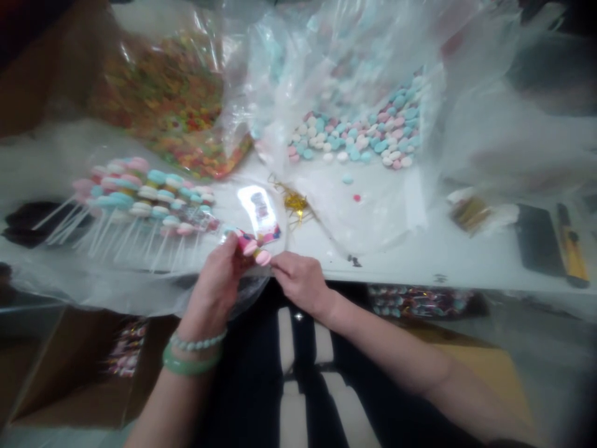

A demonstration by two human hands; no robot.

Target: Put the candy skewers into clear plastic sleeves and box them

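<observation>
My left hand (pixel 218 274), with bracelets at its wrist, is closed around a candy stick (pixel 250 247) with pink and yellow pieces, partly in a printed clear wrapper. My right hand (pixel 301 280) pinches the lower end of that candy stick; its fingertips hide the white stick itself. Just beyond the hands lie printed clear bags (pixel 260 211), shiny in the light. Gold twist ties (pixel 296 202) sit in a small heap beside them. To the left of my left hand, many candy sticks (pixel 149 196) in pink, blue and white lie piled with their white sticks toward me.
A large clear bag of orange and green gummies (pixel 186 124) is at the back left. An open bag of pastel candies (pixel 359 140) lies at the back middle. A yellow-handled cutter (pixel 573 249) is at the right. Below the table edge stand cardboard boxes (pixel 88 367).
</observation>
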